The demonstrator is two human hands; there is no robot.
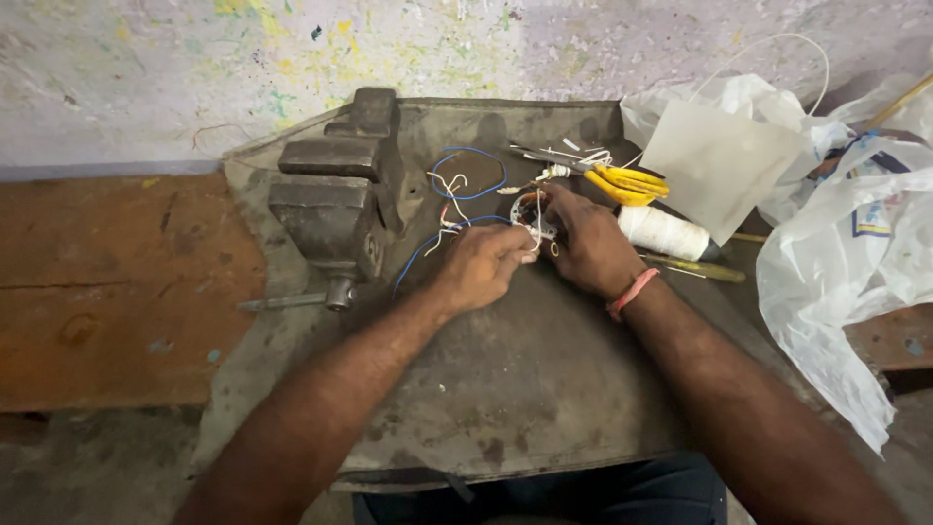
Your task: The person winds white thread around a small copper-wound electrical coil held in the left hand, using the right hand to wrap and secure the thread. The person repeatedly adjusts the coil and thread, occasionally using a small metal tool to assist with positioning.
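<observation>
Over grey bench, left hand and right hand curl, pinching small wired part.

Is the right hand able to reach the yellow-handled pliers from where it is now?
Probably yes. The right hand rests on the small wired part, and the yellow-handled pliers lie just beyond it on the metal table. Nothing stands between them; only thin wires lie nearby.
</observation>
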